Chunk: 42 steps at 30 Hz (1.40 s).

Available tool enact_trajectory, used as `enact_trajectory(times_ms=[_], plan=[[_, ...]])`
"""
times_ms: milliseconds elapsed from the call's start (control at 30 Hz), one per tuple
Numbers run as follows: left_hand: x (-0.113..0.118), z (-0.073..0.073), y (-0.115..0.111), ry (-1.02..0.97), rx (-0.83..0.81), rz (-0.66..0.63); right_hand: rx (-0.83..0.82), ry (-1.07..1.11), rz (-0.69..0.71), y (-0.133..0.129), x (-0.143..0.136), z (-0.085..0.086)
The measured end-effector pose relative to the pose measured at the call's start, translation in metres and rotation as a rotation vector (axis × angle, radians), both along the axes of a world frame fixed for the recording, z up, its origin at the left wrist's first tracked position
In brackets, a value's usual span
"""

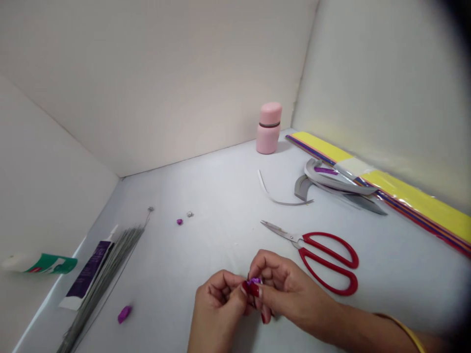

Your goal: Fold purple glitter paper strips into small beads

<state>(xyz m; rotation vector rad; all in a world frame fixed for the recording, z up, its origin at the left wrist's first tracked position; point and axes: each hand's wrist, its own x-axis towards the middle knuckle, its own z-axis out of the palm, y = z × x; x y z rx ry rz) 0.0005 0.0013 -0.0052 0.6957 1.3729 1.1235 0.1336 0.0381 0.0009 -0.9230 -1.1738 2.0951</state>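
Observation:
Near the front of the table, my left hand (222,304) and my right hand (281,289) meet fingertip to fingertip. Both pinch a small piece of shiny purple crepe paper (254,281), mostly covered by the thumbs and fingers. Its exact shape cannot be made out. Just beyond my right hand lie scissors (312,252) with red handles, blades pointing left. A crumpled purple paper piece (124,314) rests on the table to the left of my left hand.
At left lie a bundle of thin wires (110,279), a purple-and-white glue tube (90,272) and a green-and-white tube (51,263). Tiny purple (179,221) and silver balls (190,214) sit mid-table. Grey paper strips (331,181), packed coloured sheets (405,191) and a pink flask (269,128) stand farther back.

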Motion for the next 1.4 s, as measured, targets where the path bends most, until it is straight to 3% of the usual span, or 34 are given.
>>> enact_trajectory(times_ms=[100,133,200,267,433,533,800,1033,1300,1400], plan=[[0.000,-0.005,-0.001,-0.128,-0.045,-0.048,-0.017,-0.002,0.035,0.001,0.001,0.001],[0.001,-0.004,-0.003,-0.062,-0.028,-0.042,-0.029,-0.011,0.044,0.001,0.001,0.001],[0.002,0.001,-0.006,0.268,0.116,0.014,-0.060,-0.027,0.047,0.003,0.002,0.001],[0.003,0.006,-0.007,0.379,0.198,0.032,-0.079,-0.008,0.049,0.004,0.003,0.001],[-0.001,0.004,-0.005,0.028,0.060,0.006,-0.082,0.084,0.143,0.005,0.005,-0.002],[-0.004,0.000,-0.002,-0.051,0.028,-0.011,-0.066,0.077,0.142,0.004,0.006,-0.004],[-0.006,0.001,-0.001,-0.041,0.002,-0.033,-0.076,0.115,0.151,0.007,0.008,-0.003],[-0.002,0.007,-0.005,0.225,0.136,-0.030,-0.056,0.075,0.116,0.006,0.005,-0.006],[-0.002,0.007,-0.002,0.017,0.143,-0.032,-0.144,0.090,0.040,0.009,0.008,-0.006],[0.001,0.004,-0.006,0.189,0.269,0.047,-0.193,0.139,-0.005,0.008,0.008,-0.005]])
